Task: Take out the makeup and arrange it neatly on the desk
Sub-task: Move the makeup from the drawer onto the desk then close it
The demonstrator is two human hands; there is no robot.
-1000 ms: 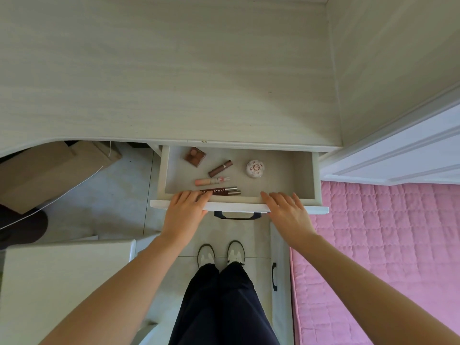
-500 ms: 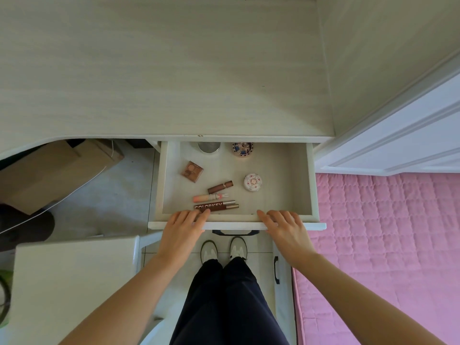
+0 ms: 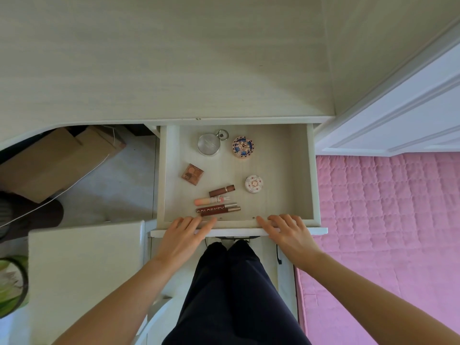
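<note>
Both hands lie flat with straight fingers on the front edge of the drawer [image 3: 302, 170], the left hand [image 3: 183, 236] near its left corner, the right hand [image 3: 288, 235] right of middle, neither holding anything. The makeup [image 3: 217, 210] lies inside the drawer, below the desk [image 3: 161, 70].

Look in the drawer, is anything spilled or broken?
Nothing looks spilled or broken. The makeup just lies loose in the drawer: four tubes at slightly different slants, a palette turned askew, and three round cases scattered apart.
</note>
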